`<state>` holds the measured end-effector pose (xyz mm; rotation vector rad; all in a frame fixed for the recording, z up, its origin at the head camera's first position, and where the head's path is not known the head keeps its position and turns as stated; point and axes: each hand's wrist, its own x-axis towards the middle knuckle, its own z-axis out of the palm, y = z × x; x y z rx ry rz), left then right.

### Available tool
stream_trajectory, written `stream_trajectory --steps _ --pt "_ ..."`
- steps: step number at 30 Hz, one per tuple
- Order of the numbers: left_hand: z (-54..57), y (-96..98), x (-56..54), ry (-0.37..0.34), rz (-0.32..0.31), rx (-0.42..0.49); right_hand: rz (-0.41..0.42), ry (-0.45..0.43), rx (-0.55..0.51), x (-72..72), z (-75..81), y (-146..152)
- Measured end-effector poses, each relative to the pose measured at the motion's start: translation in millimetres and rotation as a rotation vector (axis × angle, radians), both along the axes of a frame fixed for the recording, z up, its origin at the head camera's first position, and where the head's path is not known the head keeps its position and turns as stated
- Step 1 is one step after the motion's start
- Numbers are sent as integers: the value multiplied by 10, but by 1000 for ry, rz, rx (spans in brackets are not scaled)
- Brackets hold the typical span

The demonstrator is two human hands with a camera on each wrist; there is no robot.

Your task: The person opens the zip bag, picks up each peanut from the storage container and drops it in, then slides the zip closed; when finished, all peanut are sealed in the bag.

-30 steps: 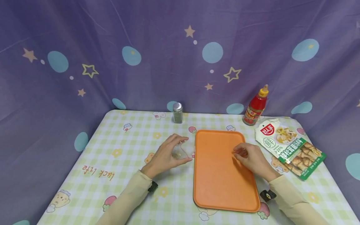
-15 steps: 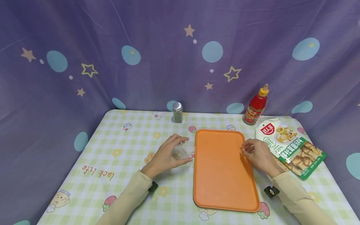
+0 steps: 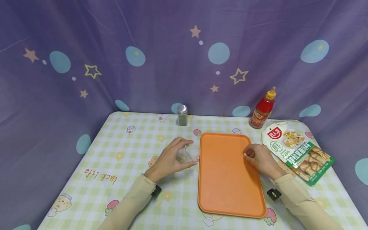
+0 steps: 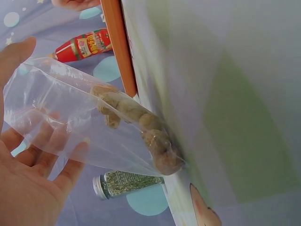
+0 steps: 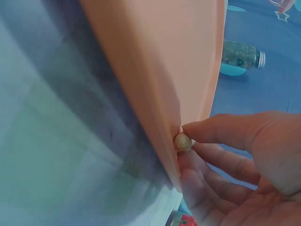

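My left hand [image 3: 169, 159] holds a clear plastic bag [image 4: 51, 89], its thumb and fingers spread in a curve round the bag's mouth. Several tan peanuts in their shells [image 4: 150, 125] lie at the bottom of the bag, close over the checked tablecloth. Along the right rim of the orange tray [image 3: 227, 185], my right hand [image 3: 263, 161] pinches one small peanut [image 5: 182, 142] between thumb and fingers. Only the peanut's rounded end shows in the right wrist view, right at the tray's edge; the rest is hidden by the fingers.
A glass spice jar with a silver cap [image 3: 182, 115] stands at the back, beyond the bag. Back right, a red sauce bottle with a yellow cap [image 3: 262, 110] stands upright. A green-and-white food packet [image 3: 299, 153] lies flat to the right of my right hand.
My right hand has shifted right from over the tray to its right rim, then slightly back left. The left hand and the bag have stayed in place.
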<state>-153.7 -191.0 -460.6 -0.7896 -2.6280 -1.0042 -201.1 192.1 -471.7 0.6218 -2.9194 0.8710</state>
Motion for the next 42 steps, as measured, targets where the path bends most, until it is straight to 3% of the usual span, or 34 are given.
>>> stream_trajectory --steps 7,23,42 --pt "0 2 -2 1 2 -5 30 9 2 19 -1 -72" --pt "-15 8 23 -5 3 -7 16 4 -24 -1 9 -157" --pt "19 21 20 3 2 -5 146 -10 -224 117 298 -866"
